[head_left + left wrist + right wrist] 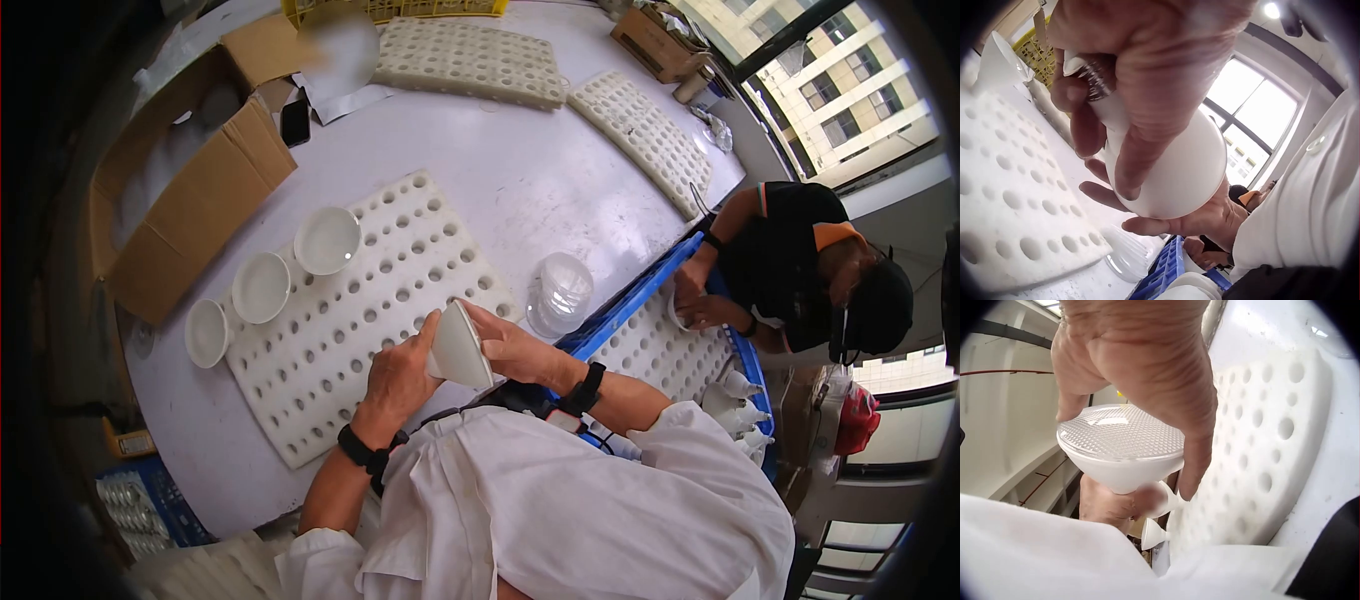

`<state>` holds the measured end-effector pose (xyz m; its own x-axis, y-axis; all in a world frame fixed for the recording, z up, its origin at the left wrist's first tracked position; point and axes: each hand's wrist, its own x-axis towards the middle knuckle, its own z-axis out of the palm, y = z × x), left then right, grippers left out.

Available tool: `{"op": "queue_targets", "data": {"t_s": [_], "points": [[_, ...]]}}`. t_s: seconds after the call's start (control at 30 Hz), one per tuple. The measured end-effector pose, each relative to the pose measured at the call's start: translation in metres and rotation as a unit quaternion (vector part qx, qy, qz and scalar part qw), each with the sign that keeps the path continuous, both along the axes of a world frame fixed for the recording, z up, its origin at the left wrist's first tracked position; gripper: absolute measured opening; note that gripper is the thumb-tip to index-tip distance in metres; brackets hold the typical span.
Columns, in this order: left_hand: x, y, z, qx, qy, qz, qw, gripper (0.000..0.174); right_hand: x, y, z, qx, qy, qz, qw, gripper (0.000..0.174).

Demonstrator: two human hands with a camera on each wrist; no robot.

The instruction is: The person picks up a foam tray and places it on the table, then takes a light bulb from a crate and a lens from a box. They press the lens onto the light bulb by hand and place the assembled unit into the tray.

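Observation:
A white cone-shaped lamp body (460, 348) is held between both hands above the near edge of a white foam board (330, 330). The left hand (400, 376) grips its narrow neck, where a metal screw thread (1095, 81) shows in the left wrist view. Around the wide rim curl the fingers of the right hand (520, 350). A clear textured lens (1124, 432) covers the wide end in the right wrist view. Three white lamp bodies (327, 241) stand in the board's left side.
Stacked clear lenses (561, 291) lie right of the board. An open cardboard box (200, 200) stands left. More foam boards (470, 62) lie at the back. At right, another person (800, 270) works over a blue crate (640, 285) holding several white lamps (740, 415).

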<state>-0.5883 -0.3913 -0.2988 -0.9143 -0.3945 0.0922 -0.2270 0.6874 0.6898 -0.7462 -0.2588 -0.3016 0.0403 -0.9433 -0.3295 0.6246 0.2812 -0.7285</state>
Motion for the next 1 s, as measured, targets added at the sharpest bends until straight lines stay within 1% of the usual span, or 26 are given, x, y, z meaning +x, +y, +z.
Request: {"op": "queue_targets", "data": {"t_s": [0.23,0.3,0.33,0.4,0.43,0.5,0.53,0.57,0.63,0.7,0.73,0.77,0.8,0.83,0.87,0.9,0.93,0.97,1.0], "points": [[-0.001,-0.003,-0.016,-0.012,0.057,-0.012,0.998,0.075,0.0,0.003,-0.019,0.003,0.007,-0.017,1.0,0.115],[0.0,-0.004,-0.023,-0.016,0.059,-0.013,0.998,0.076,0.0,0.002,-0.015,0.006,0.068,-0.014,0.998,0.111],[0.001,-0.005,-0.025,-0.019,0.063,-0.017,0.998,0.077,-0.002,0.001,-0.012,0.004,0.068,-0.015,0.998,0.111],[0.001,-0.007,-0.026,-0.029,0.075,-0.017,0.997,0.076,-0.005,0.002,-0.005,0.013,0.005,-0.023,1.0,0.107],[0.001,-0.008,-0.026,-0.036,0.088,-0.016,0.995,0.075,-0.005,0.001,-0.008,0.013,0.006,-0.024,1.0,0.107],[-0.001,-0.009,-0.021,-0.054,0.107,-0.028,0.992,0.075,-0.004,-0.002,-0.014,0.064,-0.041,-0.034,0.997,0.101],[-0.002,-0.01,-0.019,-0.072,0.125,-0.04,0.989,0.075,-0.004,-0.003,-0.015,0.064,-0.039,-0.033,0.997,0.101],[-0.002,-0.011,-0.019,-0.072,0.126,-0.039,0.989,0.075,-0.003,-0.003,-0.016,0.071,-0.047,-0.032,0.996,0.098],[-0.001,-0.015,-0.019,-0.116,0.124,-0.061,0.984,0.076,-0.001,-0.003,-0.016,0.076,-0.052,-0.026,0.995,0.095],[0.001,-0.018,-0.018,-0.127,0.124,-0.071,0.982,0.076,0.002,0.0,-0.015,0.043,-0.043,-0.019,0.998,0.09],[0.001,-0.019,-0.016,-0.138,0.126,-0.084,0.979,0.076,0.002,0.0,-0.012,0.043,-0.043,-0.019,0.998,0.09],[0.0,-0.018,-0.014,-0.136,0.126,-0.084,0.979,0.076,0.001,0.001,-0.009,0.045,-0.017,-0.021,0.999,0.088],[-0.001,-0.016,-0.01,-0.111,0.142,-0.065,0.981,0.075,0.0,0.0,-0.004,0.048,0.009,-0.021,0.999,0.087],[-0.003,-0.015,-0.006,-0.088,0.159,-0.048,0.982,0.074,-0.004,-0.004,0.002,0.047,0.009,-0.021,0.999,0.087],[-0.004,-0.012,-0.006,-0.089,0.158,-0.05,0.982,0.074,-0.007,-0.008,0.008,0.078,0.024,-0.01,0.997,0.083],[-0.006,-0.009,-0.007,-0.03,0.127,-0.027,0.991,0.076,-0.01,-0.011,0.012,0.109,0.041,0.001,0.993,0.08],[-0.009,-0.009,-0.007,0.029,0.098,-0.003,0.995,0.079,-0.013,-0.015,0.014,0.107,0.043,0.0,0.993,0.08],[-0.011,-0.011,-0.008,0.026,0.099,-0.004,0.995,0.079,-0.015,-0.02,0.016,0.144,0.035,0.007,0.989,0.078],[-0.013,-0.013,-0.009,0.062,0.079,-0.006,0.995,0.078,-0.017,-0.023,0.017,0.18,0.028,0.014,0.983,0.075]]}}
